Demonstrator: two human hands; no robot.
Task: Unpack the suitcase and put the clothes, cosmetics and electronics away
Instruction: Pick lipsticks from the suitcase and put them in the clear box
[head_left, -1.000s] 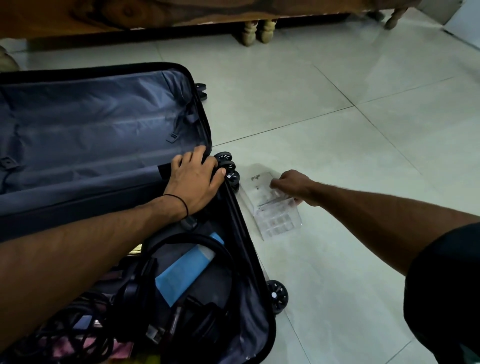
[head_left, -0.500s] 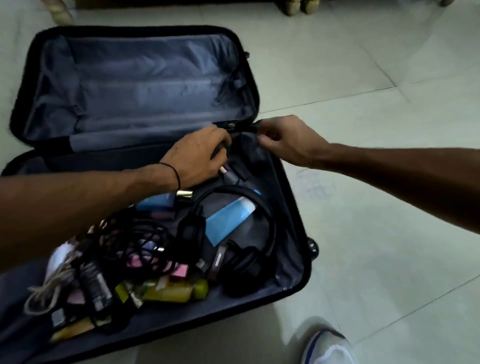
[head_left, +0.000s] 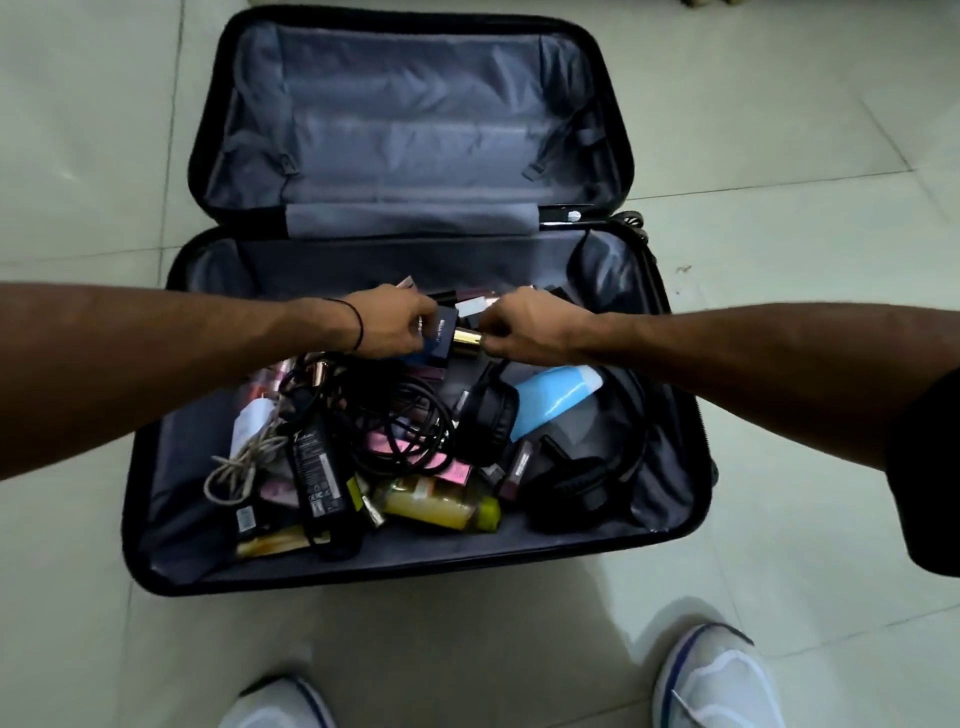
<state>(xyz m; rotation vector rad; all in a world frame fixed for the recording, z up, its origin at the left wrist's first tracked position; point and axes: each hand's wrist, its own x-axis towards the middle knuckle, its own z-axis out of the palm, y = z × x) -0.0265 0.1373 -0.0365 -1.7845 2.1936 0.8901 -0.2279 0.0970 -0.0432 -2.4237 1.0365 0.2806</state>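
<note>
Inside the open suitcase (head_left: 415, 130), the left hand (head_left: 392, 327) curls its fingers round a small dark box (head_left: 441, 336); the right hand (head_left: 524, 327) pinches a gold tube (head_left: 467, 336) touching that box. Just beneath the fingers crowd tangled black cables (head_left: 395, 421), headphones (head_left: 491, 415) and a blue tube (head_left: 556, 397), with a yellow bottle (head_left: 441, 501) nearer the person.

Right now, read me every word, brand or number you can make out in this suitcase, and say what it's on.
"T": first letter of the white script logo on the black power adapter; the rest is unreadable.
Small print below it: too small.
Pale lettering on the dark box the left hand holds: blurred.
Gold tube the right hand pinches: no text visible.
Small white label on a black item: too small.
</note>
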